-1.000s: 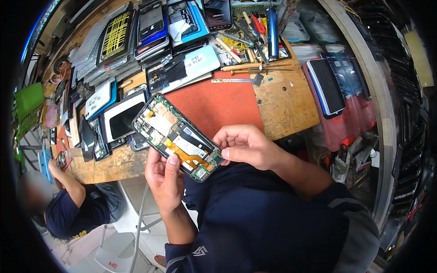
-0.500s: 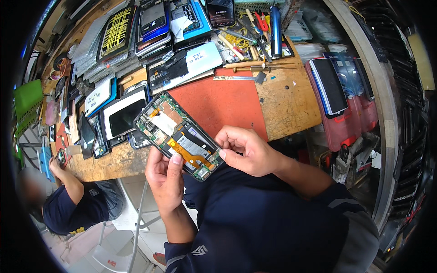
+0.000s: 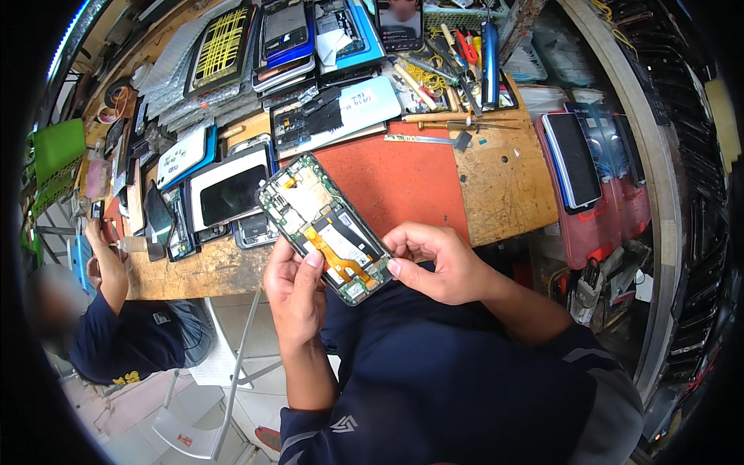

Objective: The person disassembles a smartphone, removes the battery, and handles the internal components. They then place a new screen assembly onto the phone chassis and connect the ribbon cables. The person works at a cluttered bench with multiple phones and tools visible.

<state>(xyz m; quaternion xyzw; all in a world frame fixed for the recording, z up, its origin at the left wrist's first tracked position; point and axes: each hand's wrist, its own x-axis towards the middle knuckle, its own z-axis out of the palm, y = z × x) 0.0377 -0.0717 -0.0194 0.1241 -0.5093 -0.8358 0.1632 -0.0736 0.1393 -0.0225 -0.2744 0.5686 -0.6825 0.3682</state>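
Note:
An opened smartphone point(image 3: 322, 225) with its back off shows a green circuit board, a black battery area and an orange flex cable. My left hand point(image 3: 294, 291) grips it from below, thumb resting on the lower inner part. My right hand point(image 3: 434, 260) touches the phone's lower right edge with its fingertips. The phone hangs tilted just above the front edge of the wooden workbench point(image 3: 504, 178), over a red mat point(image 3: 403, 174).
Stacks of phones and screens point(image 3: 225, 190) crowd the bench's left and back. Screwdrivers and tweezers point(image 3: 446, 120) lie behind the mat. A red bin point(image 3: 589, 209) holding phones stands at right. Another person point(image 3: 116, 325) sits at lower left.
The phone has stayed in both hands almost unmoved. My right fingers have shifted slightly along its lower right edge.

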